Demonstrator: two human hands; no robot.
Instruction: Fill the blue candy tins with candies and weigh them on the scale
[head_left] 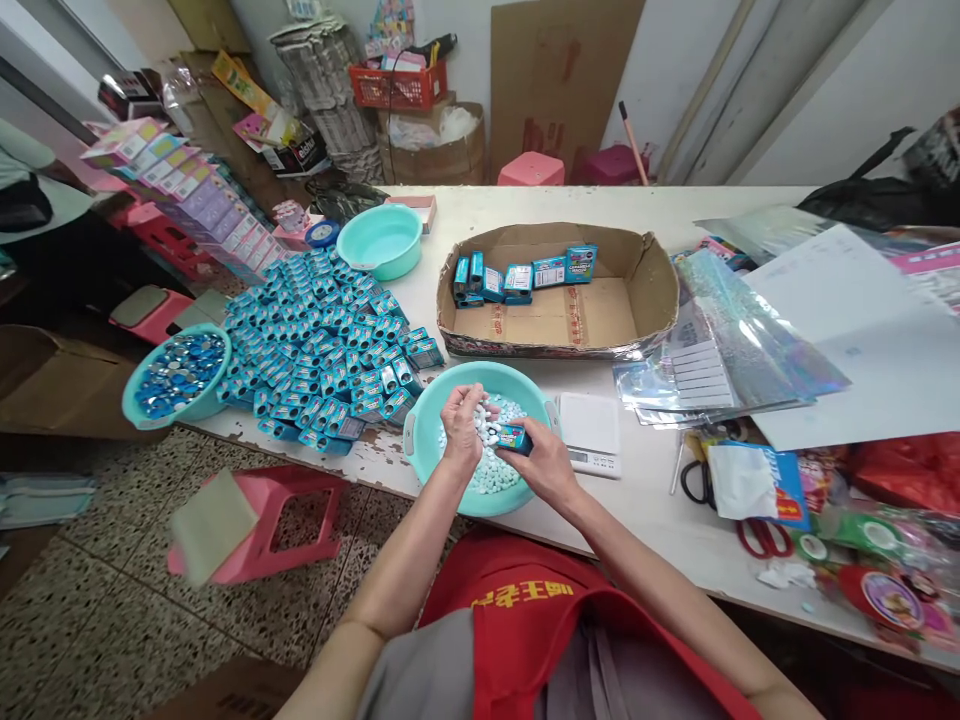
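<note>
Over a turquoise basin [424, 470] of small white and pale blue candies [499, 474], my two hands meet. My left hand [463, 428] is closed around some of these candies, and a few show beside its fingers. My right hand [546, 462] grips a small blue candy box [512, 437], lying tilted with one end toward the left hand. The candies from the left hand are right at that end of the box. To the left, a large pile of similar blue boxes [322, 340] covers the table. Several more boxes [519, 280] stand inside an open cardboard tray [622, 322].
A white scale [591, 425] stands right of the basin. Another turquoise basin [382, 240] sits behind the pile; a third basin [135, 400] holds blue and silver wrapped pieces. Plastic sheets [750, 340], scissors [765, 538] and tape [814, 546] lie at right. A pink stool [307, 480] stands at the left.
</note>
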